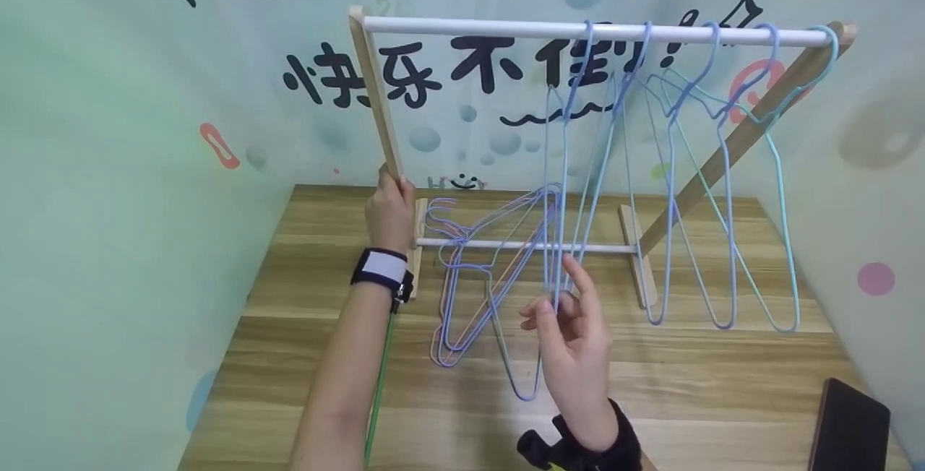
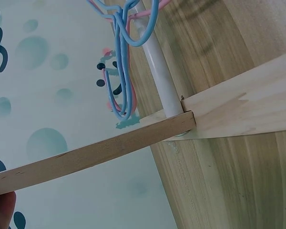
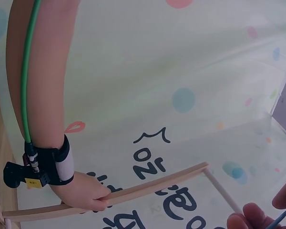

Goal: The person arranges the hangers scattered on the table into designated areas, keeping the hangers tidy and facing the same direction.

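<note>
Head, left hand: left hand (image 1: 389, 212) wraps the rack's left wooden post (image 1: 376, 95) low down, fingers grasping the wood.
Head, right hand: right hand (image 1: 572, 344) raised in front of the rack, thumb and forefinger pinching the lower wire of a blue hanger (image 1: 571, 167); other fingers loosely spread.
Head, hanger: hook over the white top rail (image 1: 578, 29), body hanging straight down to the fingers.
Head, surroundings: four more hangers (image 1: 723, 189) on the rail to the right; a bunch of loose hangers (image 1: 480, 276) leaning on the lower crossbar (image 1: 520, 245), ends on the tabletop (image 1: 723, 391); dark phone (image 1: 849, 428) at right edge.
Left wrist: fingertip (image 2: 2, 210) against the post (image 2: 86, 157); crossbar (image 2: 159, 71) joins it, hanger hooks (image 2: 121, 62) beside.
Right wrist: fingertips (image 3: 250, 217) nip a blue wire (image 3: 279, 220); the left hand (image 3: 83, 193) grips the post (image 3: 133, 193).
</note>
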`<state>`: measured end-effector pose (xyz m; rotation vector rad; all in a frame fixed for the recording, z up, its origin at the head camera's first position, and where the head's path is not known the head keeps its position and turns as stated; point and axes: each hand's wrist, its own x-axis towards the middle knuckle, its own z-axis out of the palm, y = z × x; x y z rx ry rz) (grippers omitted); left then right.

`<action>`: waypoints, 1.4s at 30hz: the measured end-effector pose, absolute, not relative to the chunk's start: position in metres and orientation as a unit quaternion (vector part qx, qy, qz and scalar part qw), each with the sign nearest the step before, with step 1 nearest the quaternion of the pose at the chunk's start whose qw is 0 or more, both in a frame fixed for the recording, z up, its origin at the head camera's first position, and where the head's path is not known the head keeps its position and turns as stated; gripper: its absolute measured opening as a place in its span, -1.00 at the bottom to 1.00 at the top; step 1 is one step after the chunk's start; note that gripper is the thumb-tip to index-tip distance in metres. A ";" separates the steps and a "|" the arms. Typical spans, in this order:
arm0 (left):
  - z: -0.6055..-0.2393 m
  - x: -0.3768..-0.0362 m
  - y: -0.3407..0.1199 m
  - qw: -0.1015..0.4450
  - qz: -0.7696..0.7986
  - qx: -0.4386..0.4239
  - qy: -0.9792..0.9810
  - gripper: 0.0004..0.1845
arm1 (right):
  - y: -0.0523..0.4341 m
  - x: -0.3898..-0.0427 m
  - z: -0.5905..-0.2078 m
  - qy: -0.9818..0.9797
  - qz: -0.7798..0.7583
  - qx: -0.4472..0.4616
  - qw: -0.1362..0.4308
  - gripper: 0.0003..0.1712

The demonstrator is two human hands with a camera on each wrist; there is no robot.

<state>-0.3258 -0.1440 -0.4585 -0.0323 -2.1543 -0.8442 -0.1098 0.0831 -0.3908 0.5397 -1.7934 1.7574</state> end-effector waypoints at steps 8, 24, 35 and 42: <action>-0.456 -0.326 -0.143 0.387 -0.339 -0.014 -0.857 -0.76 | 0.083 -0.109 -0.395 -0.669 0.645 0.217 0.300 -0.38; -0.456 -0.325 -0.144 0.377 -0.343 -0.006 -0.861 -0.74 | 0.082 -0.101 -0.396 -0.684 0.598 0.239 0.343 -0.42; -0.457 -0.326 -0.143 0.408 -0.323 -0.012 -0.854 -0.77 | 0.083 -0.093 -0.391 -0.704 0.568 0.226 0.362 -0.43; -0.458 -0.326 -0.144 0.403 -0.327 -0.014 -0.854 -0.76 | 0.085 -0.089 -0.397 -0.715 0.556 0.219 0.362 -0.40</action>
